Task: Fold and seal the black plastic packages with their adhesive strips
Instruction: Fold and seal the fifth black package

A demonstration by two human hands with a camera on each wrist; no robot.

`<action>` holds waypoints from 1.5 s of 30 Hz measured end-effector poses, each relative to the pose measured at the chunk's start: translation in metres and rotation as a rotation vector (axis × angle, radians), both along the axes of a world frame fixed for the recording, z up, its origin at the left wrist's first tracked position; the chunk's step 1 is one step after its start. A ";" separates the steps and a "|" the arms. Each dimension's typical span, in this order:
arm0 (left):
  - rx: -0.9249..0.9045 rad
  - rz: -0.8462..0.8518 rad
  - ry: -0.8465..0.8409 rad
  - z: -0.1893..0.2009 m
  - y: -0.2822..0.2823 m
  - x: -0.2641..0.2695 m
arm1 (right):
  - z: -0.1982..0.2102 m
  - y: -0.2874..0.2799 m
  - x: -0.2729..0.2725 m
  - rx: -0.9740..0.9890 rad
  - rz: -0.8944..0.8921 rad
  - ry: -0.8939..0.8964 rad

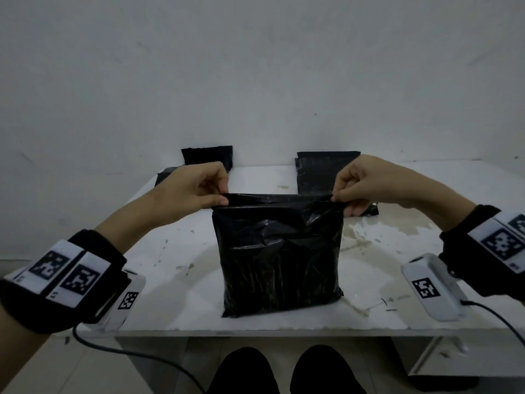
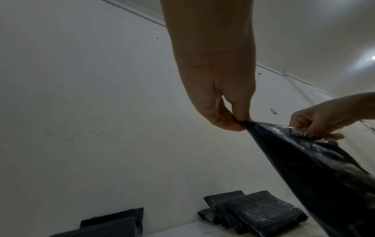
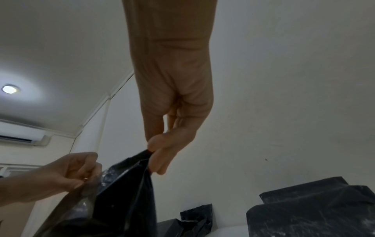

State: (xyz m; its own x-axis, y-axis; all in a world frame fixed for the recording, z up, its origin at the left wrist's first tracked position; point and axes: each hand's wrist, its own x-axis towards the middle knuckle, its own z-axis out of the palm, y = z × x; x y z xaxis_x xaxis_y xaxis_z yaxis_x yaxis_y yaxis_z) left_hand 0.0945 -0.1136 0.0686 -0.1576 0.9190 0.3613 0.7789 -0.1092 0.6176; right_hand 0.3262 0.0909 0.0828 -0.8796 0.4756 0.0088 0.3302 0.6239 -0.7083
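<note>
The left hand [image 1: 196,186] pinches the top left corner of a black plastic package [image 1: 279,257] between thumb and curled fingers, and the right hand [image 1: 360,186] pinches the top right corner the same way. Held from both ends, the top edge is drawn taut and level between them, probably so the flap can be folded over evenly and its adhesive strip pressed down; the strip itself cannot be made out for certain, though a pale glossy band shows near the top edge in the left wrist view. The package stands upright, its bottom resting on the white, stained table [image 1: 170,251], near the front edge and centred before the person. It is glossy and wrinkled, bulging below as if filled, with slack creases just under the stretched rim. Further out, more black packages lie at the back of the table against the pale wall [image 1: 255,66]: one group on the left [image 1: 207,156], another stacked on the right [image 1: 318,172].
</note>
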 end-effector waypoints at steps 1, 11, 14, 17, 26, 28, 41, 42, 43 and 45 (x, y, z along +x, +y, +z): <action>-0.015 -0.020 0.015 0.001 -0.001 -0.002 | 0.002 0.000 0.001 0.007 0.012 -0.010; -0.038 -0.049 0.336 0.010 0.003 -0.011 | 0.008 -0.001 0.003 0.349 0.152 -0.090; -0.024 -0.057 0.376 0.007 -0.001 -0.012 | 0.007 -0.002 0.007 0.419 0.194 -0.033; 0.010 -0.087 0.353 0.006 -0.005 -0.009 | 0.003 -0.002 0.010 0.498 0.237 0.005; 0.070 -0.049 0.242 -0.007 -0.004 -0.011 | -0.014 0.008 0.011 0.229 0.117 0.246; 0.050 -0.036 0.152 -0.008 -0.003 -0.008 | -0.018 0.007 0.010 0.202 0.092 0.280; 0.145 0.095 -0.083 -0.011 -0.001 -0.003 | -0.035 -0.001 0.008 0.011 -0.103 0.491; 0.134 0.097 -0.088 -0.009 0.000 -0.003 | -0.033 0.000 0.006 0.018 -0.109 0.458; 0.111 0.096 -0.085 -0.006 0.001 -0.002 | -0.031 0.001 0.004 0.010 -0.115 0.418; 0.051 0.120 -0.051 -0.003 0.007 -0.003 | -0.029 0.008 -0.004 -0.045 -0.136 0.330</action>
State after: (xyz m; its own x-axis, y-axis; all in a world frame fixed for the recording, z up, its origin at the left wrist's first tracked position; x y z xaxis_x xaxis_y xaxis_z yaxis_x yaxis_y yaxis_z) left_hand 0.0914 -0.1069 0.0658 -0.2847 0.8733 0.3955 0.7561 -0.0491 0.6526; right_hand 0.3221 0.0993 0.0539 -0.7618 0.5941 0.2582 0.1569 0.5559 -0.8163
